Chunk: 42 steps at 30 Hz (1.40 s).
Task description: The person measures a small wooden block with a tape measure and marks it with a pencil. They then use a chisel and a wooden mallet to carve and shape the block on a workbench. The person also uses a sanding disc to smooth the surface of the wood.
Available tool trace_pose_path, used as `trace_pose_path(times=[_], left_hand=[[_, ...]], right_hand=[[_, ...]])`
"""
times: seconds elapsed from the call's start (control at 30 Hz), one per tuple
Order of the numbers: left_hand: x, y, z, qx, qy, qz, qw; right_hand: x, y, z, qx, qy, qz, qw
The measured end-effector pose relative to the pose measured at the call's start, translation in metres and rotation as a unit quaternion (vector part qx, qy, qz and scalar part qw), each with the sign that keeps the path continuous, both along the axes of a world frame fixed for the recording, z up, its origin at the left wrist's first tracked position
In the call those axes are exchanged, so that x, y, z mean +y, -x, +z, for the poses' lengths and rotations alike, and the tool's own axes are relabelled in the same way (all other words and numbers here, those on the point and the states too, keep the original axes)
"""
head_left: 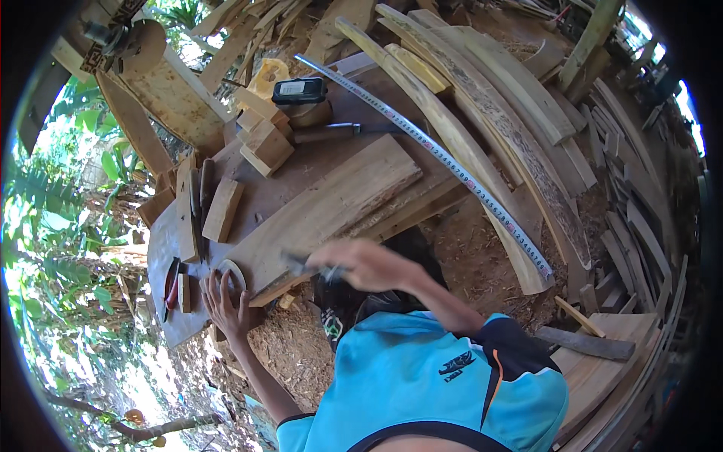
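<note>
My left hand lies at the table's near left corner with its fingers stretched out, beside and partly over a pale ring-shaped thing. My right hand is closed and blurred above the near edge of a wide wooden board. From its fingers a dark grey, slim tool points left over the board; its kind cannot be made out. The board lies lengthwise on the dark table. Left of my left hand are red-and-black-handled pliers and a small wood strip.
Short wood blocks, a hammer and a black case sit at the table's far side. A white tape measure blade stretches over long planks at right. Wood offcuts pile up farther right.
</note>
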<state>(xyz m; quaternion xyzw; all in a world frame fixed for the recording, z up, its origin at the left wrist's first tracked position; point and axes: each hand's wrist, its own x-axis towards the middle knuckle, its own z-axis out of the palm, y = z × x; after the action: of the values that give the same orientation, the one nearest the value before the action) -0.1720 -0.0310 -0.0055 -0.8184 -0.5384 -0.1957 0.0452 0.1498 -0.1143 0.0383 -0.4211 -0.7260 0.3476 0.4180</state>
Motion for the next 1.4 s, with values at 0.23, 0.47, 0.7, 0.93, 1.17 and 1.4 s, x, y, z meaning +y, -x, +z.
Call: trace_pose_path(times=[0.23,0.47,0.7,0.93,1.17,1.4], left_hand=[[0.002,-0.032,0.02,0.006,0.067,-0.044,0.997],[0.033,-0.127,0.029,0.028,0.076,-0.167,0.983],[0.062,-0.187,0.033,-0.044,0.111,-0.238,0.964],[0.074,-0.222,0.026,-0.113,0.031,-0.264,0.957],[0.067,-0.218,0.024,-0.059,-0.004,-0.155,0.986],[0.071,-0.222,0.022,-0.039,0.006,-0.184,0.982]], right_hand=[[-0.054,-0.098,0.015,0.012,0.024,-0.316,0.948],[-0.078,-0.078,-0.003,0.08,0.106,-0.344,0.93],[-0.058,-0.063,-0.002,0.012,0.086,-0.172,0.981],[-0.045,-0.078,0.001,-0.196,0.262,0.03,0.944],[0.011,-0.109,0.043,-0.125,-0.014,-0.153,0.98],[0.043,-0.076,0.056,-0.269,-0.21,-0.447,0.827]])
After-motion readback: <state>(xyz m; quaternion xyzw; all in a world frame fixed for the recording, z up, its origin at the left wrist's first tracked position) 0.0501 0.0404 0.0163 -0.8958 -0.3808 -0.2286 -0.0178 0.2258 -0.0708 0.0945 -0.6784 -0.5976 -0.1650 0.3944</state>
